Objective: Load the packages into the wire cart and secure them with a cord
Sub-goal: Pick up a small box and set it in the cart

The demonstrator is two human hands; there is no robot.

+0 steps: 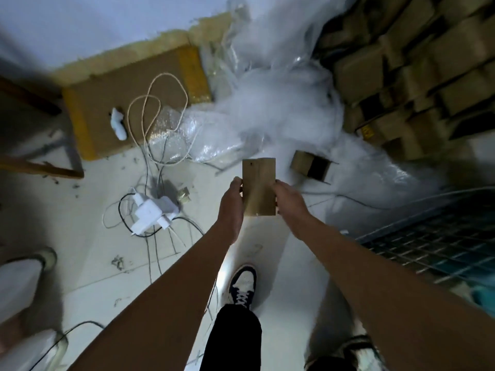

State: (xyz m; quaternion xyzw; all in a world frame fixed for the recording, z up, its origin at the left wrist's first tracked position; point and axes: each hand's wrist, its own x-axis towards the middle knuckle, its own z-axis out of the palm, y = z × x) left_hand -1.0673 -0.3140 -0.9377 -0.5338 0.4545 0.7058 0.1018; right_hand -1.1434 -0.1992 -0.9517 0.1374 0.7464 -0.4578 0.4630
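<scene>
I hold a small brown cardboard package [258,186] in front of me, above the floor. My left hand [232,200] grips its left edge and my right hand [288,200] grips its right edge. The wire cart [439,245] shows its mesh at the right edge, lower than the package. A stack of brown packages [417,76] fills the upper right. One open small box [310,166] lies on the floor just beyond my right hand. A light cord [160,103] lies looped over a flat cardboard sheet [107,103] at upper left.
Crumpled clear plastic wrap [267,108] is piled between the cardboard sheet and the package stack. White power adapters [152,212] with tangled cables lie on the floor at left. My shoe [242,285] is below the hands. Another person's shoe [48,257] shows at lower left.
</scene>
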